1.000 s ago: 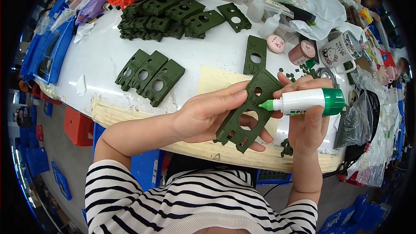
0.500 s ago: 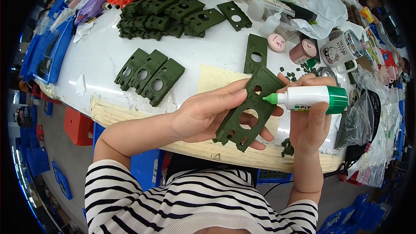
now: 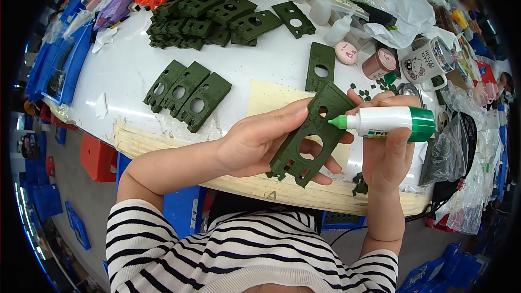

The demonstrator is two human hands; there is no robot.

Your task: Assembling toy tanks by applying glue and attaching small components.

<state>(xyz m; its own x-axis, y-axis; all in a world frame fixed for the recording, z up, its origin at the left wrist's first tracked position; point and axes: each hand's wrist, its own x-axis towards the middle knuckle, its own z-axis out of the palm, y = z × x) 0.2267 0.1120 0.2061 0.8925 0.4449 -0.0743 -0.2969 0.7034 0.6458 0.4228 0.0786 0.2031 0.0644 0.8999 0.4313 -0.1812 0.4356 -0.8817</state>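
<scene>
Plate [image 3: 312,123]: green, tilted, held over the table's [image 3: 122,70] near edge; probably light, stiff plastic, thin bars beside the holes likely fragile; best gripped by the long edges.
Left hand [image 3: 263,133]: clamped on the plate, thumb on top, other fingers underneath.
Right hand [image 3: 381,160]: thumb and fingers closed around the bottle [image 3: 385,121].
Nozzle [image 3: 338,122]: at the plate's face; contact unclear.
Row of three plates [image 3: 190,80]: left, beyond.
Pile of plates [image 3: 207,15]: farthest.
</scene>
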